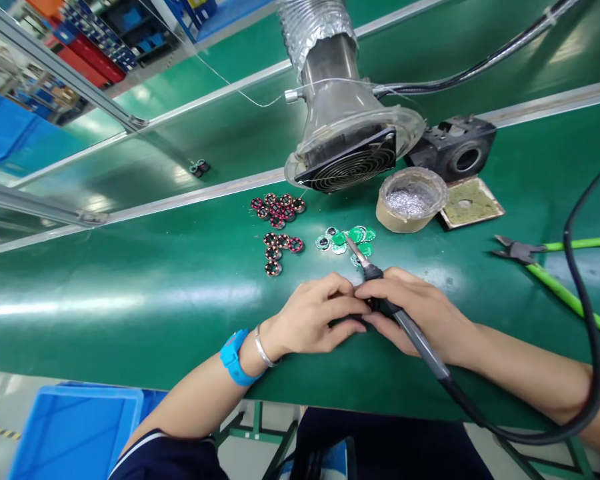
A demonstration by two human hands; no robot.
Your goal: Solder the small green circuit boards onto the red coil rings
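My right hand point(423, 310) is closed around a soldering iron point(423, 343), whose tip points up and away over the small green circuit boards point(357, 235). My left hand point(320, 313) is closed beside it, fingertips meeting those of the right hand. Between the fingertips is something small and dark, mostly hidden, which I cannot make out. Beyond my left hand, several small wound coil rings point(273, 268) with copper and red-pink windings lie on the green work surface point(130, 287). A further cluster of coil rings point(279, 210) sits behind them.
A fume extractor hood point(343, 127) with a fan grille hangs above the bench. A round tub of silvery bits point(411, 200), a sponge tray point(470, 202) and a black iron stand point(455, 150) are at back right. Green-handled cutters point(523, 252) lie right, near the iron's black cable point(587, 293).
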